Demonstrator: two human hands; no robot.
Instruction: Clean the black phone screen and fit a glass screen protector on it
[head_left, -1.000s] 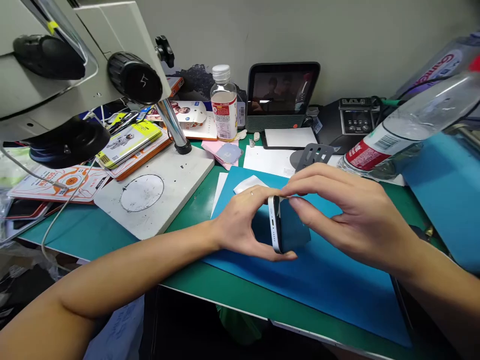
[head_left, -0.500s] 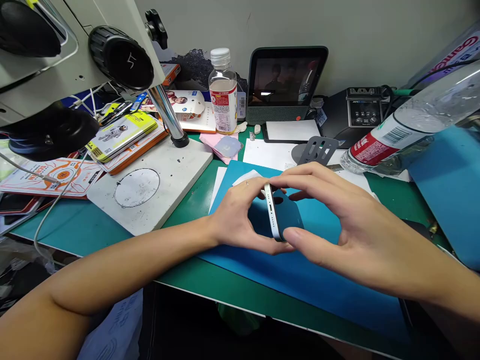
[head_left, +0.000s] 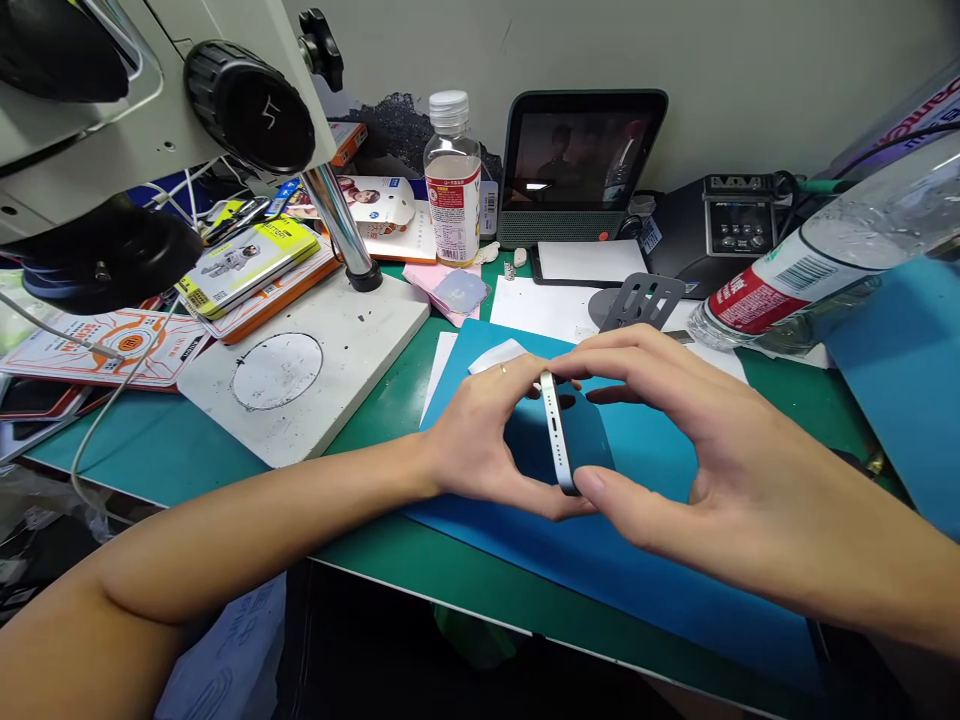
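Between my two hands a smartphone (head_left: 556,435) stands on its long edge over the blue mat (head_left: 480,530). Its silver edge with the charging port and speaker holes faces me, and its dark glossy side is turned to the right. My left hand (head_left: 487,430) grips it from the left, thumb at the lower edge and fingers at the upper one. From the right, my right hand (head_left: 675,440) holds the same phone, with its thumb low and its fingers curved over the top. A white scrap of paper (head_left: 498,355) lies just behind my left hand.
At left stands a microscope (head_left: 247,105) on a white base (head_left: 360,350). Behind the mat are a drink bottle (head_left: 452,190), a smart display (head_left: 581,160) and a black control box (head_left: 720,230). A large water bottle (head_left: 795,275) leans at right. Boxes (head_left: 251,260) pile up at left.
The phone has turned slightly in my hands, its port edge now facing me more fully. Both hands keep their hold. The whole view has shifted a little.
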